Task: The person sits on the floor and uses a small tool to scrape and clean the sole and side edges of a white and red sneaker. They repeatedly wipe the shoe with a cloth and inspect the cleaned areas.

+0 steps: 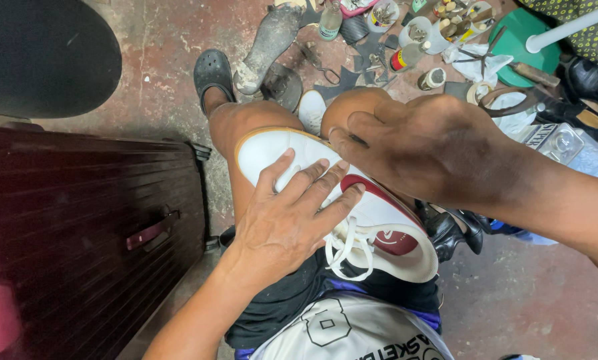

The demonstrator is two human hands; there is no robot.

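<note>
A white sneaker (385,217) with a red patch, tan sole edge and loose white laces lies across my lap. My left hand (289,217) presses flat on its upper, fingers spread over the toe side. My right hand (429,143) hovers above the far side of the shoe near my knee, fingers curled inward; whether it holds anything between the fingertips is hidden.
A dark red ribbed suitcase (79,220) stands at my left. On the floor ahead lie a worn sole (269,43), a black clog on my foot (212,70), bottles, small tins, scissors and leather scraps. Black shoes (452,230) sit at my right.
</note>
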